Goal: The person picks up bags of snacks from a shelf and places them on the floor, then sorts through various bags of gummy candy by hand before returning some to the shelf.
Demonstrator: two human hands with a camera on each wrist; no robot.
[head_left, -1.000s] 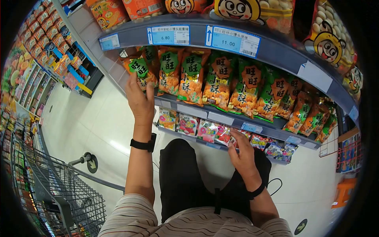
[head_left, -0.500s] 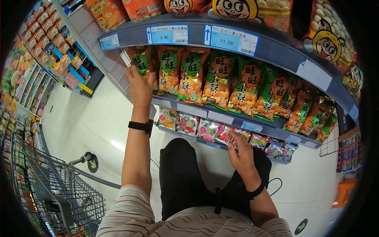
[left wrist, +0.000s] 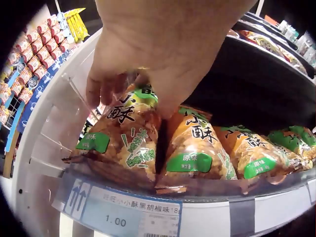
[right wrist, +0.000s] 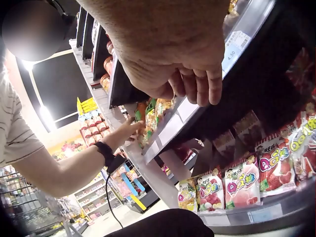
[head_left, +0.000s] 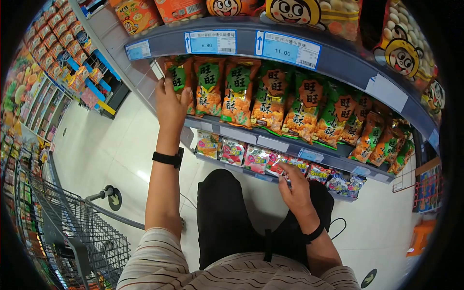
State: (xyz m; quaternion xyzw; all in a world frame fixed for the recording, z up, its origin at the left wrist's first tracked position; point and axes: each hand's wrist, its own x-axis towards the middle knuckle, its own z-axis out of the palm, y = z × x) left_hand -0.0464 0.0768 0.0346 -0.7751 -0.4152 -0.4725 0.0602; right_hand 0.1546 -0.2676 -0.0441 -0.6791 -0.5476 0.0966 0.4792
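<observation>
My left hand is at the leftmost orange and green snack bag on the middle shelf. In the left wrist view, thumb and fingers pinch the upper part of that bag, which stands in the row behind the shelf's clear front lip. A matching bag stands close on its right. My right hand hangs with loosely bent fingers in front of the lower shelf, near small gummy candy bags. The right wrist view shows nothing in those fingers.
More snack bags fill the row to the right. A price-tagged shelf edge juts out above, with larger bags on it. A wire shopping cart stands at the lower left. Stacked goods line a display farther left.
The leftmost bag, tilted to the left a second ago, now stands more upright in line with the row. My left hand has shifted slightly with it. The right hand has stayed about where it was.
</observation>
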